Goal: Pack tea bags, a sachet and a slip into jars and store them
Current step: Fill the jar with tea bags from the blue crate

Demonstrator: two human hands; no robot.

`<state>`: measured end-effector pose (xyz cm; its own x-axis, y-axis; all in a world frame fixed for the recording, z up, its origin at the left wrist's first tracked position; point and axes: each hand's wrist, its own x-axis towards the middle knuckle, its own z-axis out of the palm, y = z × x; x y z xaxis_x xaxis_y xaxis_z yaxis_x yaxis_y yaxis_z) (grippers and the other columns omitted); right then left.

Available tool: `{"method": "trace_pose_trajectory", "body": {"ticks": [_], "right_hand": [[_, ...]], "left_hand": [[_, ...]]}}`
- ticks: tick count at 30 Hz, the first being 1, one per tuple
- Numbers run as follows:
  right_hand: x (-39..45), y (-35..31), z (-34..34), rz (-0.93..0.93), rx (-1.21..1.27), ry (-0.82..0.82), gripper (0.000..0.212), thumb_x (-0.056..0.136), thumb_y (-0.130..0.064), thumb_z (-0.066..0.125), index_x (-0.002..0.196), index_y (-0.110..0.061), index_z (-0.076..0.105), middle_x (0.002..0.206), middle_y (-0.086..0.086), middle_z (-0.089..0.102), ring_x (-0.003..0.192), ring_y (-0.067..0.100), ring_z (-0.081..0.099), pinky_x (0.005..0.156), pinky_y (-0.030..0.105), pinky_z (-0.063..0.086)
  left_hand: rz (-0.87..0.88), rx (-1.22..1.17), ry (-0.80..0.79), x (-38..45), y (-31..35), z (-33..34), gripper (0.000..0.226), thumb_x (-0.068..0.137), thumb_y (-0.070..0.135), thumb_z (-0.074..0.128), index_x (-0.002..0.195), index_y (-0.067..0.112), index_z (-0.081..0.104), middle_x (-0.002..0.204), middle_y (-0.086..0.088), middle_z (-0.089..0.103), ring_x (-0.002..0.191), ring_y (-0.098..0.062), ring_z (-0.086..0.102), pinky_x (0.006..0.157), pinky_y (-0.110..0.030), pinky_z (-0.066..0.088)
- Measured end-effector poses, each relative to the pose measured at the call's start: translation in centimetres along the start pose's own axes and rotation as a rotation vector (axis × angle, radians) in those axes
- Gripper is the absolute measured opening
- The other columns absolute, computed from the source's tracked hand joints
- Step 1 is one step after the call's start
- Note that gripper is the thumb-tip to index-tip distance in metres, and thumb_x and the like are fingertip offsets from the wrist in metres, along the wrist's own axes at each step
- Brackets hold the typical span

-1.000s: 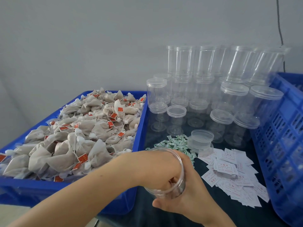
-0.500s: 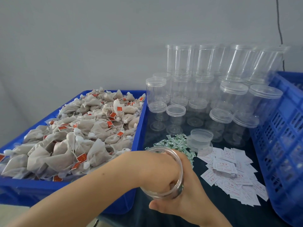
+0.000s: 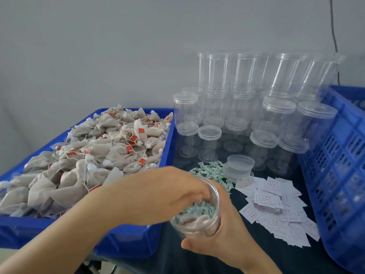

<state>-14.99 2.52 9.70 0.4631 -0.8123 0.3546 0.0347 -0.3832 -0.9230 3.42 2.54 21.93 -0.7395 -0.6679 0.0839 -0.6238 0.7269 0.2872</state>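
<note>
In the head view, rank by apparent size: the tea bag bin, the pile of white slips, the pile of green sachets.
1. Tea bag bin, by far the largest.
2. Pile of white slips.
3. Pile of green sachets, though the left hand and the held jar may hide part of it.

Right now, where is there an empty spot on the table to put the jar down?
There is bare dark tabletop at the near edge, between the blue tray of tea bags and the white paper slips. Farther back it is crowded with green sachets, loose lids and clear jars.
</note>
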Motion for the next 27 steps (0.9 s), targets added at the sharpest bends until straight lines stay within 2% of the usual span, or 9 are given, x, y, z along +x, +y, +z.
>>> {"method": "trace_pose_trajectory", "body": {"ticks": [3,7,9,11,15,19,22,25,27], "right_hand": [[-0.1,-0.2,0.0,0.018,0.035,0.025,0.094,0.059,-0.002,0.091,0.135,-0.025,0.042,0.137,0.006,0.046,0.109,0.001,0.064,0.082,0.010,0.052],[-0.1,-0.3,-0.1,0.017,0.036,0.040,0.090,0.054,-0.020,0.093,0.123,-0.053,0.047,0.123,-0.023,0.053,0.107,-0.005,0.063,0.076,0.006,0.050],[-0.1,-0.3,-0.1,0.018,0.030,0.044,0.088,0.054,-0.022,0.093,0.121,-0.057,0.047,0.120,-0.027,0.053,0.107,-0.005,0.063,0.076,0.006,0.050],[-0.1,-0.2,-0.2,0.017,0.031,0.050,0.089,0.054,-0.022,0.093,0.122,-0.056,0.047,0.121,-0.027,0.053,0.107,0.000,0.065,0.077,0.009,0.053],[-0.2,-0.1,-0.2,0.019,0.017,0.052,0.090,0.054,-0.022,0.093,0.122,-0.058,0.046,0.120,-0.028,0.053,0.107,0.001,0.066,0.077,0.012,0.053],[-0.3,0.1,-0.3,0.030,-0.036,0.076,0.091,0.053,-0.029,0.093,0.123,-0.060,0.045,0.124,-0.028,0.052,0.115,-0.004,0.059,0.082,0.008,0.050],[-0.3,0.6,-0.4,0.028,-0.091,0.099,0.094,0.050,-0.039,0.093,0.125,-0.062,0.042,0.126,-0.029,0.052,0.129,0.002,0.049,0.093,0.015,0.048],[-0.4,0.8,-0.4,0.044,-0.094,0.087,0.094,0.050,-0.038,0.093,0.126,-0.060,0.042,0.126,-0.029,0.051,0.127,0.007,0.053,0.094,0.025,0.052],[-0.4,0.8,-0.3,0.039,-0.084,0.080,0.094,0.052,-0.035,0.094,0.126,-0.060,0.043,0.126,-0.029,0.051,0.124,0.007,0.056,0.091,0.020,0.052]], "left_hand": [[-0.026,0.005,0.178,-0.9,-1.0,-0.7,0.037,0.096,0.045,0.031,0.110,0.034,0.063,0.089,0.045,0.052,0.094,0.020,0.051,0.085,0.001,0.034],[-0.296,0.119,0.232,-2.4,-4.1,-1.2,0.041,0.090,0.053,0.032,0.113,0.037,0.061,0.095,0.035,0.055,0.096,0.015,0.052,0.084,-0.006,0.042],[-0.435,0.271,0.151,-3.2,-5.7,-1.3,0.032,0.094,0.046,0.040,0.121,0.038,0.055,0.110,0.028,0.055,0.102,0.010,0.051,0.090,-0.017,0.045],[-0.601,0.400,0.010,-3.9,-7.1,-1.4,0.040,0.095,0.044,0.047,0.134,0.037,0.045,0.131,0.019,0.049,0.117,-0.001,0.047,0.099,-0.026,0.042],[-0.839,0.411,-0.238,-4.4,-8.5,-0.6,0.053,0.094,0.032,0.051,0.144,0.030,0.033,0.140,0.006,0.045,0.110,-0.011,0.049,0.074,-0.015,0.040],[-0.856,0.515,-0.262,-4.1,-9.3,-0.1,0.032,0.090,0.024,0.053,0.122,0.029,0.053,0.113,0.009,0.055,0.098,-0.010,0.053,0.082,-0.026,0.048],[-0.826,0.571,-0.251,-4.2,-9.6,-0.1,0.023,0.091,0.027,0.055,0.113,0.034,0.055,0.100,0.014,0.052,0.086,-0.004,0.050,0.078,-0.024,0.049],[-0.802,0.558,-0.248,-4.1,-9.7,-0.2,0.023,0.090,0.028,0.058,0.111,0.035,0.053,0.096,0.015,0.050,0.088,-0.006,0.051,0.076,-0.023,0.048],[-0.786,0.551,-0.241,-4.0,-9.6,-0.5,0.020,0.091,0.028,0.058,0.110,0.034,0.055,0.087,0.016,0.046,0.086,-0.007,0.052,0.072,-0.021,0.045]]}}
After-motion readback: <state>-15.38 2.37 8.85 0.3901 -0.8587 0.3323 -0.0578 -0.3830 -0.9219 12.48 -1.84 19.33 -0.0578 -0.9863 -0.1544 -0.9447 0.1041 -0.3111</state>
